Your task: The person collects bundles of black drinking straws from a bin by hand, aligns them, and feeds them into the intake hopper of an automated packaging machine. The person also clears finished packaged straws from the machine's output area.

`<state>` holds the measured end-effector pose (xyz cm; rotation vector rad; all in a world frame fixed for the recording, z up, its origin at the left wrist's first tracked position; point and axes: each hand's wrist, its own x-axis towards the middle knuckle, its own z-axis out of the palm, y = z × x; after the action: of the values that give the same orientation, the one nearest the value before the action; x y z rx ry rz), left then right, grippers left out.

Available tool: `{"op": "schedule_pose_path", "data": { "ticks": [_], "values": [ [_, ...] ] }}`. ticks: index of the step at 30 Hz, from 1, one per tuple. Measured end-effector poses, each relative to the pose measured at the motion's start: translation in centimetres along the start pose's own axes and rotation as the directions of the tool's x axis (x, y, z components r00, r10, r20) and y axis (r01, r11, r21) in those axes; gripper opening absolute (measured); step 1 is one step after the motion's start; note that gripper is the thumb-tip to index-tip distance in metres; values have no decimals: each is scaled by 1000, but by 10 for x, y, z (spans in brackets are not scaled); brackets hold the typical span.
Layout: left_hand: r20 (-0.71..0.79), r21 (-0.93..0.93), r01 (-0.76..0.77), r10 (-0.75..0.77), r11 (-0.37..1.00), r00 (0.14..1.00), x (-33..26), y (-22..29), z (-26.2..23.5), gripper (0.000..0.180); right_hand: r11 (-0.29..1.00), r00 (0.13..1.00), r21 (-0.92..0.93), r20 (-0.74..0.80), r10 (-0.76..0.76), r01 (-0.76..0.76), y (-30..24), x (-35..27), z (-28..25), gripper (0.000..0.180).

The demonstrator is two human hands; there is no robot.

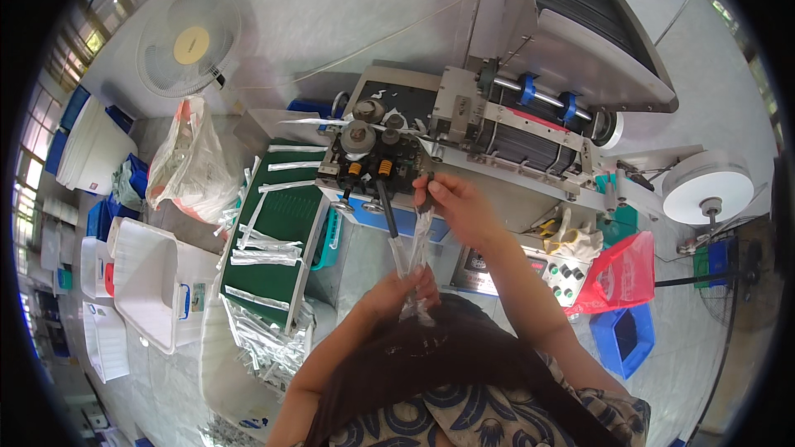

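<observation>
Head view: hands [457, 209] pinch plastic strip [421, 236], right farther forward.

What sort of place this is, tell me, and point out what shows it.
Likely a small packing workshop: a roller machine, a green conveyor belt carrying slim silvery pieces, and a whitish tub heaped with similar pieces.

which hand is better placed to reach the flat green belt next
Probably the left hand: it sits nearer the flat green belt, though it grips shiny silvery plastic film. The right hand is farther off, over to the right.
</observation>
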<state>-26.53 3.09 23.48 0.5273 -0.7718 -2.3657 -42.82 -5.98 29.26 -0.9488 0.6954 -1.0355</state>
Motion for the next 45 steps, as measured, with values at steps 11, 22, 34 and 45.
{"op": "schedule_pose_path", "data": {
  "ticks": [11,22,34,45],
  "values": [
    [66,103,45,-52,994,996,-10,8,13,27,898,852,-244,-299,-430,367,-68,-1,-24,22],
    [0,233,114,-117,966,993,-18,17,33,31,871,971,-480,-239,-12,-108,-53,-36,10,22],
    [115,145,55,-72,988,991,-6,8,31,32,889,985,-451,-175,-4,-77,-55,-53,14,30],
    [-112,212,98,-75,972,991,-21,-5,25,27,636,364,-458,-550,-752,621,-178,-98,-78,21]
  ]
}}
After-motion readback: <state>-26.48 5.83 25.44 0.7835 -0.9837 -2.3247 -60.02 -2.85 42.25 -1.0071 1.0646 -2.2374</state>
